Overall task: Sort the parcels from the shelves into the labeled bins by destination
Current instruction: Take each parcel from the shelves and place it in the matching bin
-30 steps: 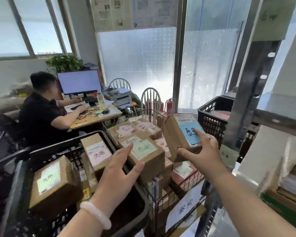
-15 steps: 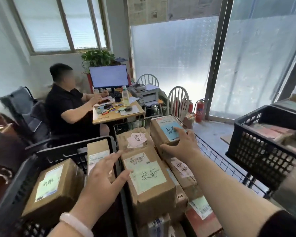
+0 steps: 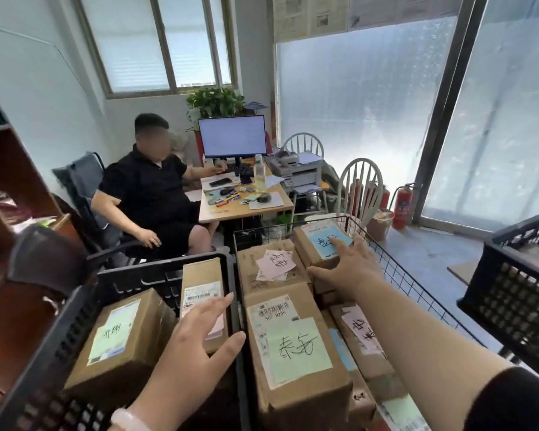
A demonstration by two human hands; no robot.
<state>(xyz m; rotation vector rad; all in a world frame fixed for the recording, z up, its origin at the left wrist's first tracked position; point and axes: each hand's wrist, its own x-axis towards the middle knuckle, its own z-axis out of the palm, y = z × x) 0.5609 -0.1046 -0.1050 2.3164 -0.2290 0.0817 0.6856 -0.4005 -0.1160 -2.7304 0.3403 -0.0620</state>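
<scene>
Right hand [image 3: 350, 270] rests on the blue-labelled parcel [image 3: 321, 244] at the far end of the wire basket [image 3: 417, 293], fingers apart, probably just letting go. Left hand [image 3: 196, 346] hovers spread, holding nothing. Seat the parcel flat, label up, before withdrawing.

Pretty much every parcel here is plain brown cardboard. The big parcel [image 3: 296, 353] up front has a pale green note with dark handwriting plus a white barcode label. The far parcel [image 3: 319, 244] carries a light blue note, and the one beside it [image 3: 271, 269] has pale pink slips. The left crate [image 3: 131, 275] is black plastic with a slotted grid pattern, same as the right crate [image 3: 517, 293]. The wire basket [image 3: 395, 269] is black mesh. There's a whitish bracelet [image 3: 128, 419] on the left wrist, a black sleeve [image 3: 517, 402] on the right arm, a light wood desk [image 3: 246, 209] and red fire extinguishers [image 3: 402, 206].
</scene>
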